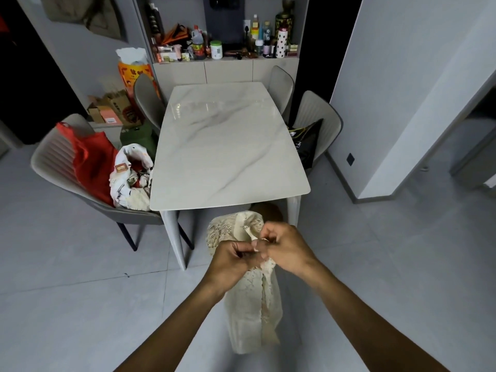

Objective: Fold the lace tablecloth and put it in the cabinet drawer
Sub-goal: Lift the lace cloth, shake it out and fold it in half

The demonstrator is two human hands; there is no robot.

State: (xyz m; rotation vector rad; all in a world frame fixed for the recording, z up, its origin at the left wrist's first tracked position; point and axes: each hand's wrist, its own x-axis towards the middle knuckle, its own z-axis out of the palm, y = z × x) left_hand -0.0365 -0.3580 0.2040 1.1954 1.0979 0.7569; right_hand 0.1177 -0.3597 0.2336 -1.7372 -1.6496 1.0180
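Both hands, left hand (233,260) and right hand (287,249), pinch the bunched lace tablecloth (252,304); folding unfinished, cabinet (228,71) storage remains.

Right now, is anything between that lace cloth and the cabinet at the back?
Yes. Both hands hold the cloth at the table's near end; the table and chairs stand between it and the cabinet.

A marble table (230,146) stands among grey chairs (57,167) (one holds a red bag (92,159)).
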